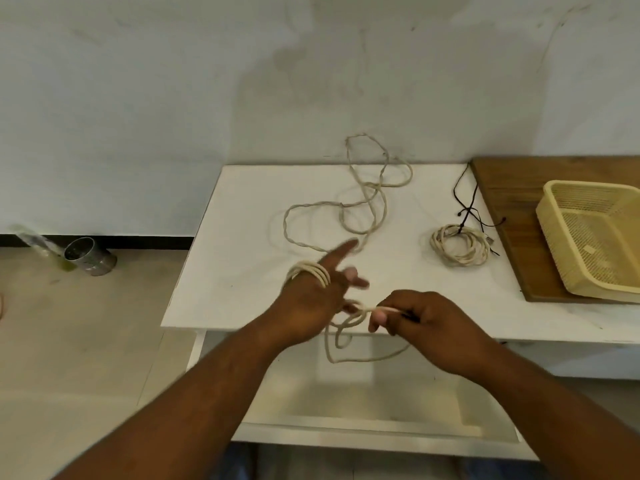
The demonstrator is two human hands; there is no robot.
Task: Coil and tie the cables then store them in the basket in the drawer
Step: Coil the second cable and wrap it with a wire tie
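left hand (311,296), fingers spread straight, wears turns of the cream cable (313,270) at the table (242,220) front edge. right hand (420,318) pinches the strand. slack sprawls toward table back. seems light, limp, kink-prone; grip near the pinch.

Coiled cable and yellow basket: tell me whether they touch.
Apart. The head view shows bare white tabletop and wooden board between the coiled cable and the yellow basket.
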